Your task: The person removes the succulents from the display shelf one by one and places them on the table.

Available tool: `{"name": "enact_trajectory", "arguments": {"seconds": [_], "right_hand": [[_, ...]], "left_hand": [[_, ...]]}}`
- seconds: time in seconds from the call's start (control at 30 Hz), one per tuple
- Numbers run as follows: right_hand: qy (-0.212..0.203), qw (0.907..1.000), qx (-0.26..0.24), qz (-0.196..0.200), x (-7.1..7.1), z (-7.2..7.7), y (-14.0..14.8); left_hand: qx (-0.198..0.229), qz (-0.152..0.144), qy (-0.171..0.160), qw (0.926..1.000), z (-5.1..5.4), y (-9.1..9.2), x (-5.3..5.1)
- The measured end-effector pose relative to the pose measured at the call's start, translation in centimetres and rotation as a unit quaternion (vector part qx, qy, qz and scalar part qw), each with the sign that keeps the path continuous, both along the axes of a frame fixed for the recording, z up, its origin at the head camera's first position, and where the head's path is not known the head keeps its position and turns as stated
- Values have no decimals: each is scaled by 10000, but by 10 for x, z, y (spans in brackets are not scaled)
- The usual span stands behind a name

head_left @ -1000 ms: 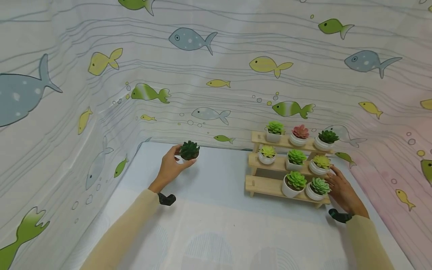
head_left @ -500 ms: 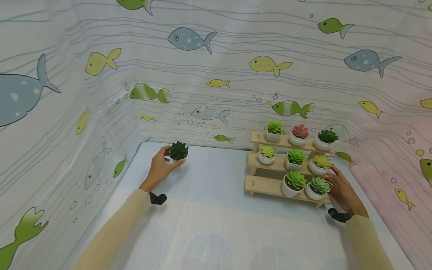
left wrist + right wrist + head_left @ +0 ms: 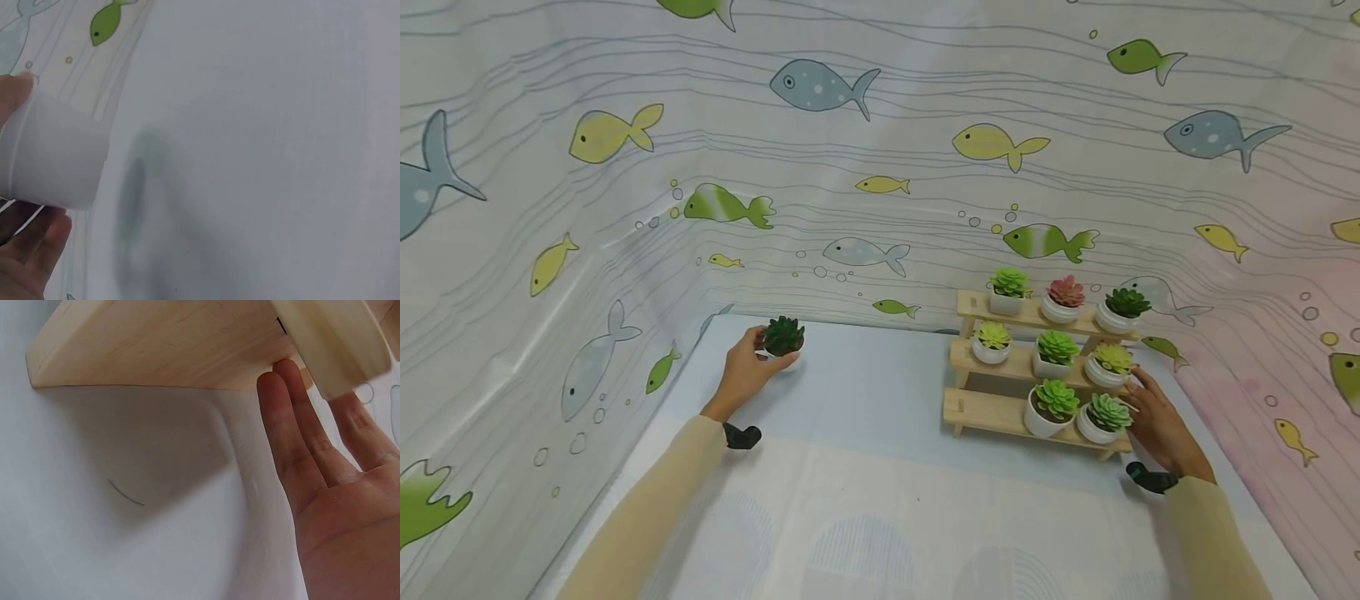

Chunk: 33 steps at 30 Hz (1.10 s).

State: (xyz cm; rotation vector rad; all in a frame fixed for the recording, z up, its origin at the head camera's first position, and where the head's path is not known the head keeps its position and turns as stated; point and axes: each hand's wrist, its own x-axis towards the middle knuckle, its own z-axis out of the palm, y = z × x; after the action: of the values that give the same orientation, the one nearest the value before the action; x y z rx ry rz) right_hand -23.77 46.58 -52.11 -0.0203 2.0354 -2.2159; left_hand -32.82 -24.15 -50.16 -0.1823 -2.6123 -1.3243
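My left hand [image 3: 747,372] holds a dark green potted succulent [image 3: 784,335] at the table's back left, thumb and fingers on either side of the pot. In the left wrist view its white pot [image 3: 56,150] is tilted, with a shadow on the cloth beside it. At the right, my right hand [image 3: 1161,423] is at the end of a three-tier wooden stand [image 3: 988,410]. Its fingers [image 3: 284,425] are extended against or close beside the wood [image 3: 156,344] in the right wrist view; exact contact is unclear.
Several potted succulents stand on the tiers, among them a red one [image 3: 1064,293] on the top tier and a bright green one [image 3: 1054,402] on the lowest. Fish-printed cloth [image 3: 925,200] rises behind and beside the table [image 3: 850,400].
My left hand has moved left with the dark green succulent. My right hand has stayed beside the stand. The head view has shifted slightly.
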Motion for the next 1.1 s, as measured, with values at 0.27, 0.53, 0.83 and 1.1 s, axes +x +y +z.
{"name": "enact_trajectory", "arguments": {"seconds": [0.27,0.53,0.83,1.1], "right_hand": [[25,9999,-131,6,0,-4,0],[138,9996,-219,105,1,-5,1],[166,9997,-157,115,0,-3,0],[99,9998,-159,69,0,-1,-1]], "left_hand": [[-40,290,-310,9991,-4,-15,-6],[102,497,-431,9978,-8,-29,-11],[176,629,-641,9958,-7,-33,-18],[323,807,-710,9937,-9,-32,-23]]}}
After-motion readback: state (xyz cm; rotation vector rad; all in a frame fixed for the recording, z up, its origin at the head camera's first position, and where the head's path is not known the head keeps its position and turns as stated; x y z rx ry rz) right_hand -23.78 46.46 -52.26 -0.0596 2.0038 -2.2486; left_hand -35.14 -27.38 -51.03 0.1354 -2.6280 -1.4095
